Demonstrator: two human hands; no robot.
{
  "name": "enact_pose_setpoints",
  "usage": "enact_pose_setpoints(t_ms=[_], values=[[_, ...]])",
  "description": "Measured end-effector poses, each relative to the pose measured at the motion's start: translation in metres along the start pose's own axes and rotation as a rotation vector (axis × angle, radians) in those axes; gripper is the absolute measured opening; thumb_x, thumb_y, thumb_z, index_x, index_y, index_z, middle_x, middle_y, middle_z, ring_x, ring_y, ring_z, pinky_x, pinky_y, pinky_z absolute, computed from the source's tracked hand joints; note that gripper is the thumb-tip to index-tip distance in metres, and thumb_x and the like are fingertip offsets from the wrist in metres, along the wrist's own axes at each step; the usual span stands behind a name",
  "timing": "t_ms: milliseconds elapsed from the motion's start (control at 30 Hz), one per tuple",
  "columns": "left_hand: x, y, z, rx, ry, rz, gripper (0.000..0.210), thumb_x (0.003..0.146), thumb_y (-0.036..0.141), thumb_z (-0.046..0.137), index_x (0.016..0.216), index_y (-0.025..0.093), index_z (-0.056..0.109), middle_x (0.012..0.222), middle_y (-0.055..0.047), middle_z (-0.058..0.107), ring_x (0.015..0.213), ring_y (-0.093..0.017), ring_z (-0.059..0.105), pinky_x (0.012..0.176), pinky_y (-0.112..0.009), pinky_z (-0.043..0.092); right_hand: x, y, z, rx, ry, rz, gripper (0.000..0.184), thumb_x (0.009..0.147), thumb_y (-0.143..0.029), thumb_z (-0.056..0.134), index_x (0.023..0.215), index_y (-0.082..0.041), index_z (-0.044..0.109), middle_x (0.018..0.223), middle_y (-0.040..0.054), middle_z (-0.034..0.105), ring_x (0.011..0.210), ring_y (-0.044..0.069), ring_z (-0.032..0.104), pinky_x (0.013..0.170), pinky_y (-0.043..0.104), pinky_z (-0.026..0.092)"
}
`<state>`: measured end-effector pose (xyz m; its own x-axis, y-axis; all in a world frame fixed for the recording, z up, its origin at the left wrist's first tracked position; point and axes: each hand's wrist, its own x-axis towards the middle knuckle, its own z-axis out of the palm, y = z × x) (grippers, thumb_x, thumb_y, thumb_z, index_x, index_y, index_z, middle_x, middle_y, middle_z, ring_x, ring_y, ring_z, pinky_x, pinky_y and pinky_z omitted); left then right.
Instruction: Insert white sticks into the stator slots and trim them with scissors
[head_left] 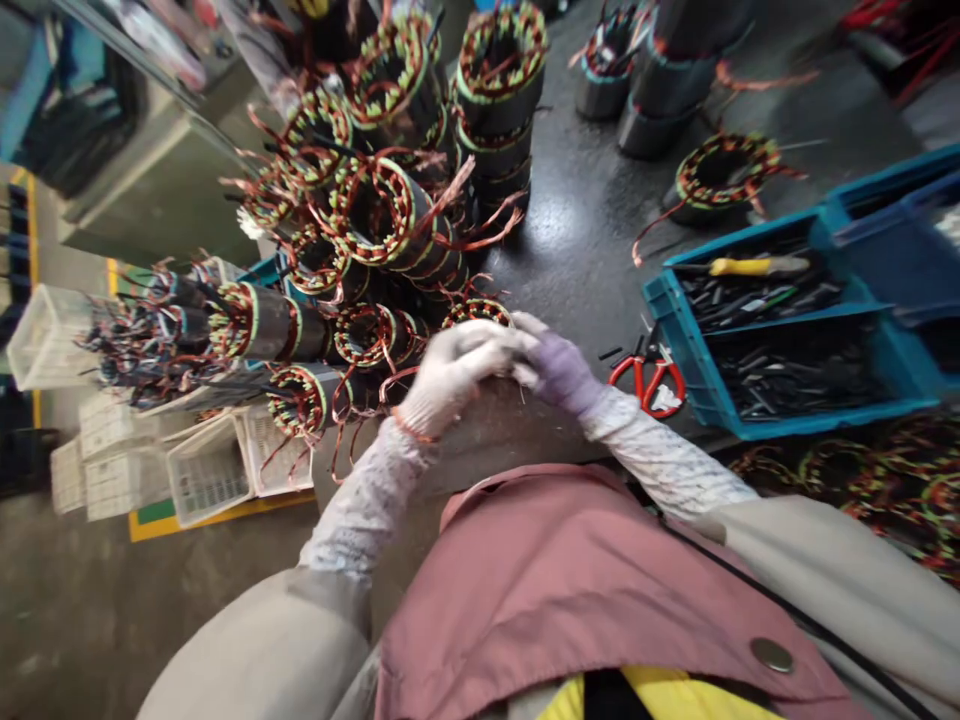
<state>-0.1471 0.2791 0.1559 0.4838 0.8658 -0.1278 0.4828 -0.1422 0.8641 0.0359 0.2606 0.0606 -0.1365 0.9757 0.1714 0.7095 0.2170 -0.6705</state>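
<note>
My left hand (454, 370), in a white knit glove, meets my right hand (559, 368), in a purple glove with pale fingertips, near the table's front edge. The fingers of both are bent and pressed together; whatever they pinch is hidden. Just beyond them lies a wound motor stator (478, 313) with copper windings and pale green insulation, partly covered by my left hand. Red-handled scissors (649, 384) rest on the table to the right of my right hand, beside a short black piece.
Stacked stators (375, 210) crowd the left side, some with loose copper leads sticking out. A single stator (724, 170) sits at the back right. Blue bins (679, 375) on the right hold black sleeves and a yellow-handled tool (757, 266). White baskets (210, 480) stand lower left.
</note>
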Motion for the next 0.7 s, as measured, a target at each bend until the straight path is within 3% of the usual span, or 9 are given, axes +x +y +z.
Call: enact_pose_setpoints(t_ms=[33,100,167,233,300,400,533,633,700], values=[[-0.005,-0.005,-0.008,0.075,0.077,0.034,0.026,0.087,0.034,0.046,0.083,0.017,0.064,0.096,-0.006,0.066,0.086,-0.016,0.061,0.077,-0.029,0.051,-0.007,0.007,-0.002,0.081,0.093,-0.022,0.051,0.086,-0.042,0.052,0.129,-0.014,0.053,0.135,0.0157,0.053,0.118,0.027,0.055,0.097,0.041,0.048],[-0.009,-0.019,-0.018,0.382,0.064,0.093,0.021,0.085,0.034,0.053,0.079,0.019,0.067,0.121,-0.007,0.061,0.108,-0.021,0.056,0.094,-0.038,0.046,-0.016,0.015,-0.002,0.240,0.295,0.045,0.050,0.089,-0.046,0.046,0.128,-0.016,0.052,0.133,0.0157,0.055,0.116,0.025,0.058,0.098,0.043,0.048],[-0.003,-0.033,-0.016,0.672,-0.114,0.183,0.015,0.081,0.032,0.059,0.079,0.022,0.069,0.138,-0.005,0.050,0.127,-0.027,0.044,0.108,-0.048,0.032,-0.013,0.014,0.004,0.380,0.416,0.165,0.048,0.092,-0.046,0.038,0.127,-0.017,0.052,0.128,0.0151,0.059,0.113,0.022,0.060,0.098,0.043,0.047],[0.008,-0.044,-0.002,0.830,-0.257,0.237,0.015,0.081,0.031,0.060,0.088,0.022,0.070,0.141,-0.006,0.048,0.132,-0.029,0.039,0.112,-0.050,0.025,0.005,0.005,0.011,0.476,0.437,0.246,0.048,0.093,-0.046,0.032,0.123,-0.017,0.056,0.125,0.0139,0.061,0.115,0.021,0.059,0.101,0.042,0.045],[0.020,-0.053,0.014,0.879,-0.275,0.208,0.027,0.085,0.030,0.055,0.105,0.016,0.065,0.131,-0.013,0.055,0.124,-0.028,0.048,0.108,-0.044,0.033,0.035,-0.007,0.016,0.514,0.390,0.304,0.049,0.094,-0.047,0.029,0.118,-0.016,0.059,0.124,0.0120,0.063,0.115,0.020,0.058,0.102,0.039,0.044],[0.033,-0.064,0.026,0.862,-0.277,0.179,0.044,0.089,0.032,0.049,0.124,0.005,0.052,0.112,-0.019,0.064,0.104,-0.027,0.059,0.093,-0.038,0.043,0.086,-0.023,0.019,0.429,0.134,0.377,0.045,0.092,-0.046,0.036,0.112,-0.016,0.063,0.116,0.0092,0.067,0.108,0.020,0.060,0.099,0.036,0.045],[0.038,-0.074,0.024,0.806,-0.333,0.234,0.041,0.090,0.035,0.047,0.119,0.007,0.054,0.104,-0.017,0.064,0.094,-0.027,0.062,0.085,-0.037,0.045,0.135,-0.042,0.028,0.073,-0.218,0.508,0.042,0.085,-0.044,0.051,0.113,-0.014,0.062,0.111,0.0132,0.068,0.105,0.028,0.061,0.097,0.044,0.044],[0.039,-0.075,0.025,0.785,-0.306,0.234,0.037,0.090,0.037,0.047,0.110,0.008,0.058,0.098,-0.017,0.065,0.089,-0.026,0.063,0.080,-0.036,0.045,0.142,-0.053,0.028,0.015,-0.243,0.559,0.042,0.080,-0.045,0.058,0.107,-0.012,0.063,0.105,0.0164,0.069,0.101,0.033,0.063,0.093,0.050,0.045],[0.039,-0.071,0.025,0.780,-0.265,0.229,0.036,0.089,0.038,0.048,0.108,0.009,0.060,0.093,-0.015,0.065,0.085,-0.026,0.063,0.075,-0.035,0.045,0.132,-0.053,0.017,0.174,-0.142,0.448,0.036,0.081,-0.045,0.055,0.096,-0.014,0.066,0.097,0.0133,0.071,0.095,0.030,0.066,0.088,0.048,0.050]])
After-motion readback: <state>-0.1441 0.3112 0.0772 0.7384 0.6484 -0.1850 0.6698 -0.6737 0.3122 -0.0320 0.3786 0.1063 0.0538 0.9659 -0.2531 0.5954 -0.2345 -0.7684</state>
